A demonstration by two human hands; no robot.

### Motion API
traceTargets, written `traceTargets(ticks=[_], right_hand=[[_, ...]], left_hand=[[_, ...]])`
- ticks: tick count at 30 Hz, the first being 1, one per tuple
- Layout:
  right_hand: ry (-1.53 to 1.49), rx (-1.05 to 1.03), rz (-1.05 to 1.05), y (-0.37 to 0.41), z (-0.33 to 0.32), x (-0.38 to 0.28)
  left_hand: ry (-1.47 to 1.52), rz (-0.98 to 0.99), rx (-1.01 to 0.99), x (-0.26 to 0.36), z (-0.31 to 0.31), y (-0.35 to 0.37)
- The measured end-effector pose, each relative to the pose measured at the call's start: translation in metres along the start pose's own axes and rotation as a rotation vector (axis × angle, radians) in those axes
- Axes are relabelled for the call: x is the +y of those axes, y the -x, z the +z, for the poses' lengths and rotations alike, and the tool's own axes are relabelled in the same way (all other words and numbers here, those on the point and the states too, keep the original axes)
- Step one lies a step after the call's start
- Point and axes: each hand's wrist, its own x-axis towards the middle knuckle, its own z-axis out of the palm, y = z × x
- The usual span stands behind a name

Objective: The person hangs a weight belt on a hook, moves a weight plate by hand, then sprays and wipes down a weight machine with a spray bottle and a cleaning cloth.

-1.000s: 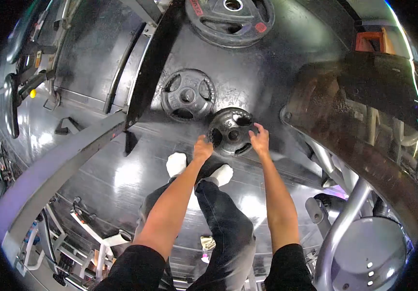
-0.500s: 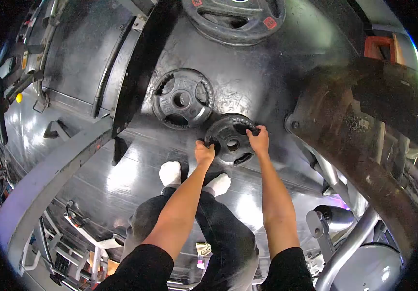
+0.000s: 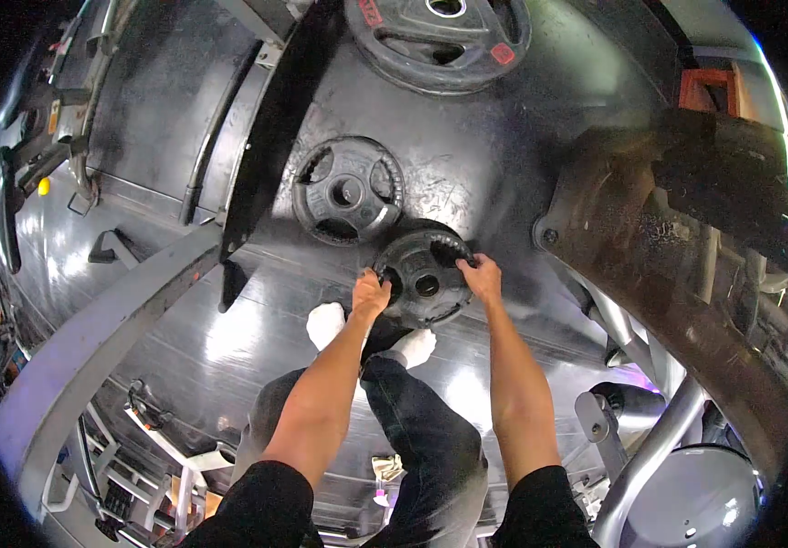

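A round black weight plate [image 3: 449, 300] with a centre hole and grip slots is between my hands, just in front of my feet. My left hand [image 3: 372, 293] is closed round its left rim, fingers at a slot. My right hand [image 3: 481, 278] grips the upper right rim. Another black plate of similar shape [image 3: 328, 198] lies on the dark surface up and to the left, close to the held plate's edge. A larger plate with red markings [image 3: 476, 57] lies farther off at the top.
A pale metal beam [image 3: 106, 338] slants along the left. On the right are a brown curved panel [image 3: 659, 301] and a silver tube [image 3: 654, 470]. My white-socked feet [image 3: 324, 325] stand below the plates. An orange-red frame [image 3: 734, 89] is at the upper right.
The held plate has moved slightly down and left towards my feet and looks bigger, with both hands still on it. My left hand has shifted left.
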Motion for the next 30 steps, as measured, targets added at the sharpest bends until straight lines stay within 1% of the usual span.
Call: traceTargets(ticks=[1, 2, 3, 4, 6, 7, 8, 10, 11, 12, 14, 15, 18, 19, 20, 21, 22, 23, 24, 25, 26, 28, 29, 30], right_hand=[[-0.003, -0.002, -0.004, 0.010, -0.002, -0.007], [-0.079, -0.042, 0.073, 0.022, -0.005, -0.013], [-0.153, -0.081, 0.151, 0.032, -0.008, -0.019], [-0.157, -0.080, 0.151, 0.041, -0.005, -0.020], [-0.320, -0.132, 0.215, 0.051, 0.009, -0.019], [-0.405, -0.191, 0.253, 0.055, 0.016, -0.019], [-0.409, -0.191, 0.252, 0.061, 0.023, -0.017], [-0.372, -0.118, 0.313, 0.081, 0.023, -0.039], [-0.476, -0.265, 0.322, 0.089, 0.017, -0.046], [-0.477, -0.266, 0.330, 0.102, 0.012, -0.054], [-0.361, -0.212, 0.343, 0.119, 0.011, -0.079], [-0.339, -0.146, 0.309, 0.129, 0.013, -0.088], [-0.437, -0.233, 0.276, 0.149, 0.003, -0.116], [-0.441, -0.229, 0.275, 0.151, 0.006, -0.118], [-0.492, -0.179, 0.260, 0.152, 0.014, -0.117], [-0.542, -0.128, 0.249, 0.155, 0.019, -0.117], [-0.546, -0.124, 0.249, 0.161, 0.010, -0.133], [-0.563, -0.117, 0.201, 0.163, -0.001, -0.147], [-0.575, -0.117, 0.157, 0.166, -0.009, -0.156], [-0.627, -0.255, 0.127, 0.154, -0.011, -0.151], [-0.633, -0.259, 0.123, 0.150, -0.013, -0.156], [-0.628, -0.213, 0.001, 0.148, -0.034, -0.178], [-0.528, -0.177, 0.008, 0.148, -0.048, -0.190], [-0.527, -0.174, 0.015, 0.137, -0.046, -0.183]], left_hand=[[-0.015, -0.005, -0.065, -0.006, -0.010, 0.001], [-0.028, -0.008, -0.130, -0.009, -0.017, 0.003], [-0.090, -0.029, -0.112, -0.001, -0.033, 0.014], [-0.093, -0.026, -0.111, -0.006, -0.040, 0.014], [-0.012, -0.081, -0.273, -0.019, -0.059, 0.014], [-0.156, -0.055, -0.243, -0.004, -0.082, 0.028], [-0.159, -0.054, -0.241, -0.005, -0.092, 0.033], [-0.224, 0.004, -0.301, -0.015, -0.113, 0.036], [-0.146, -0.045, -0.418, -0.020, -0.125, 0.034], [-0.150, -0.048, -0.424, -0.029, -0.132, 0.039], [-0.082, 0.036, -0.351, -0.039, -0.150, 0.044], [-0.043, 0.092, -0.305, -0.039, -0.161, 0.053], [-0.052, 0.101, -0.273, -0.032, -0.197, 0.070], [0.031, 0.133, -0.311, -0.037, -0.205, 0.070], [0.028, 0.136, -0.310, -0.038, -0.209, 0.071], [0.020, 0.156, -0.229, -0.033, -0.219, 0.077], [0.015, 0.179, -0.147, -0.025, -0.228, 0.082], [0.014, 0.183, -0.147, -0.017, -0.238, 0.081], [0.029, 0.133, -0.221, -0.009, -0.247, 0.082], [0.043, 0.086, -0.287, -0.004, -0.253, 0.078], [0.039, 0.084, -0.281, -0.002, -0.256, 0.073], [0.067, 0.179, -0.167, 0.007, -0.257, 0.067], [0.062, 0.181, -0.173, 0.014, -0.258, 0.065], [0.055, 0.148, -0.129, 0.030, -0.264, 0.069]])
